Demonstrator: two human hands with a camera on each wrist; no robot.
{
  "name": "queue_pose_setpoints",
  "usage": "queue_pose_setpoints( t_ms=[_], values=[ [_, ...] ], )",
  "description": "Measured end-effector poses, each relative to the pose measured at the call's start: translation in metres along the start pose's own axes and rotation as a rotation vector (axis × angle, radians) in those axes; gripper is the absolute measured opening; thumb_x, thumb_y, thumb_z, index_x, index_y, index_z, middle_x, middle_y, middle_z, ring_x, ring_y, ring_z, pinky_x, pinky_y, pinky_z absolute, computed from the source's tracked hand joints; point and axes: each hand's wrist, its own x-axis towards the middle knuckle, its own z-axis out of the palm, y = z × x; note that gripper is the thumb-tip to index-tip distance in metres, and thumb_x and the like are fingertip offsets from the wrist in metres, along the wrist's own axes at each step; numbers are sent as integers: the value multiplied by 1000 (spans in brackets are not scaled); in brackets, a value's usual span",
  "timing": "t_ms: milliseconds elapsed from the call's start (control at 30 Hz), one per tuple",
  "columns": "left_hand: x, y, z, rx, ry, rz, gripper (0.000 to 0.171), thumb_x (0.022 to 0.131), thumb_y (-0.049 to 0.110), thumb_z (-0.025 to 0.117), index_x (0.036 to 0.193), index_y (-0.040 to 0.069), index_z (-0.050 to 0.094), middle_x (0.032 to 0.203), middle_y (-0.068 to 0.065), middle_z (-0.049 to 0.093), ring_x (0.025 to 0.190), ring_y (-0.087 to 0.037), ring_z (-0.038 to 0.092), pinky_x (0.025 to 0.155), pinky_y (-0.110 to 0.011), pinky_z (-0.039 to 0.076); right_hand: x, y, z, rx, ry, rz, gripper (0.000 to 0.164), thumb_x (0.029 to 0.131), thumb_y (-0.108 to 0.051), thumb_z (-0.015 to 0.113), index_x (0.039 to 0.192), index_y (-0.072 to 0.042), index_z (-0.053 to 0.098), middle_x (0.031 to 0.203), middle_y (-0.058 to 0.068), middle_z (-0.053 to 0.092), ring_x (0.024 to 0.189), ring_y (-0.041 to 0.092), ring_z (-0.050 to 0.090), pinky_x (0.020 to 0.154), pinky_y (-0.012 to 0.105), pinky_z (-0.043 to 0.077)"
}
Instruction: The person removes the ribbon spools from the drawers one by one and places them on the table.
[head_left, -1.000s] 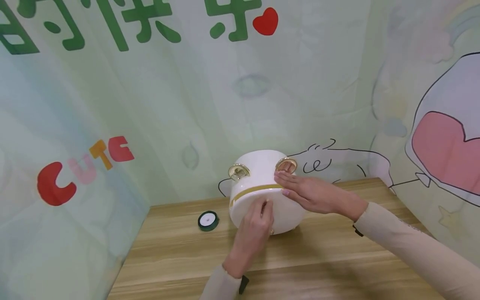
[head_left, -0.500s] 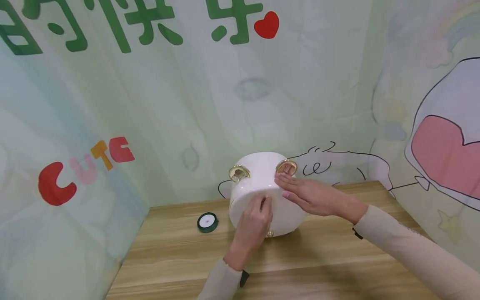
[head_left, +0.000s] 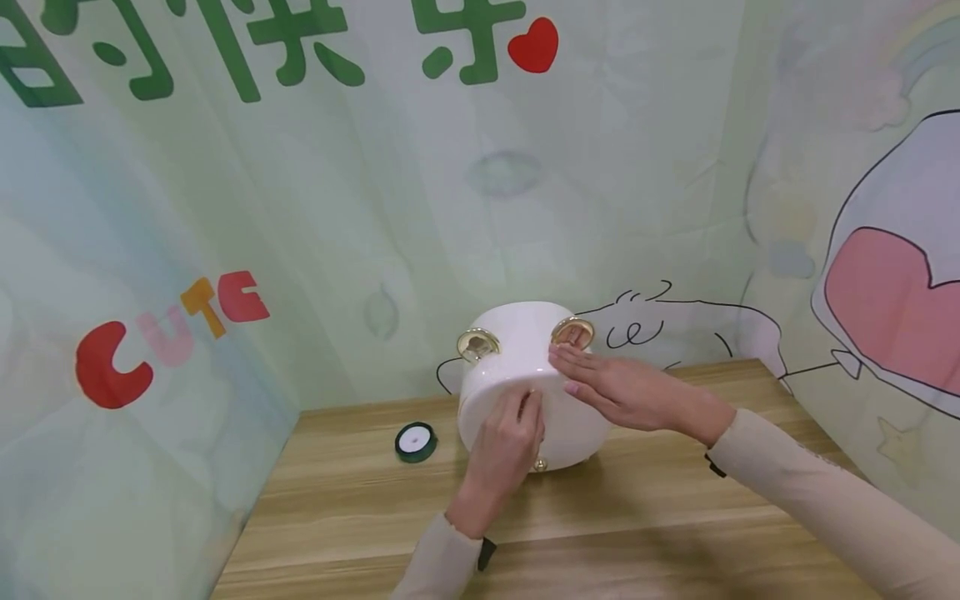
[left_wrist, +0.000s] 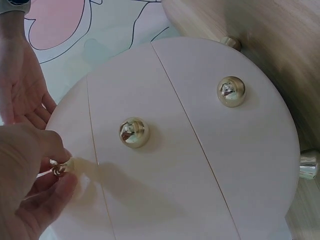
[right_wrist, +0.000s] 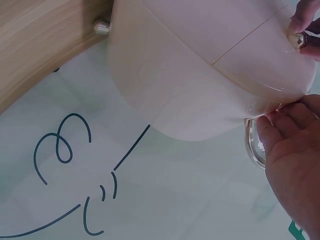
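A white round drawer box [head_left: 573, 429] stands on the wooden table, its flat front split by two seams into three sections in the left wrist view. My left hand [head_left: 506, 442] pinches the small gold knob [left_wrist: 62, 167] of the uppermost section between thumb and fingers. Two more round knobs, a middle gold knob [left_wrist: 134, 132] and a lower gold knob [left_wrist: 231, 91], show below it. My right hand [head_left: 626, 390], fingers straight, rests on the box's upper side close to the right gold ring handle [head_left: 572, 332]. The front sits flush against the body.
Left of the box lies a dark green ribbon spool [head_left: 416, 442] with a white centre. A left gold ring handle [head_left: 478, 343] and short gold feet [left_wrist: 309, 165] stick out from the box. A printed cloth backdrop [head_left: 420, 208] hangs close behind the table [head_left: 337, 517].
One second ago a gold strip showed along the upper front edge of the box; by half a second ago the top drawer had slid in and hidden it. Both hands keep their places.
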Motion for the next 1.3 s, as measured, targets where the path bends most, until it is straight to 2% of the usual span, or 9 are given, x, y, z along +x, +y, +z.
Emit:
queue_pose_setpoints(
  t_ms=[200,333,467,633,767,900,1033,1100,1300],
  values=[
    [-1,0,-2,45,25,-12,24,85,14,84,107,6,76,104,-9,70,89,-19,70,74,-27,62,0,-1,0,-8,0,1,55,113,-34,43,161,-8,39,170,9,34,158,28,36,124,50,38],
    [-8,3,-5,84,43,44,24,84,20,86,104,9,78,101,-7,72,88,-18,70,73,-26,61,-1,-1,0,3,-7,13,55,113,-36,42,162,-10,38,171,8,33,159,26,34,125,49,38],
    [-20,9,-3,135,-14,120,22,86,24,84,102,12,77,97,-4,73,86,-15,68,72,-23,59,-1,-1,0,9,-9,24,56,113,-36,43,162,-10,38,171,7,32,159,27,34,124,50,38],
    [-33,11,6,185,-103,130,18,89,23,82,104,13,76,99,-3,73,89,-14,67,72,-21,59,0,-1,0,6,-6,26,56,113,-37,43,162,-11,37,171,7,32,159,27,34,124,50,38],
    [-38,10,13,217,-111,131,14,91,17,79,104,12,75,102,-4,73,92,-15,68,73,-22,60,0,0,1,2,-11,27,57,113,-38,42,163,-11,37,172,7,32,159,27,33,125,51,36],
    [-39,7,20,218,-112,142,10,97,12,68,104,10,75,102,-6,71,92,-16,68,71,-22,60,0,0,1,-3,-11,26,56,113,-36,42,162,-10,37,171,8,33,159,28,34,126,51,36],
    [-40,7,24,233,-160,156,11,97,14,71,107,9,75,105,-7,72,93,-15,69,76,-22,60,0,-1,0,-14,-11,18,56,113,-35,43,162,-10,37,171,8,33,159,28,34,125,50,37],
    [-40,7,26,246,-180,162,20,91,16,80,108,9,74,106,-7,72,95,-15,69,80,-22,60,0,0,1,-22,-5,6,55,113,-34,42,162,-9,37,171,10,34,158,30,35,124,51,37],
    [-42,6,30,267,-165,193,23,90,13,81,110,6,73,108,-8,71,98,-16,68,86,-22,60,-1,2,2,-35,12,-21,54,113,-31,42,161,-6,38,170,13,36,157,33,37,124,53,38]
  ],
)
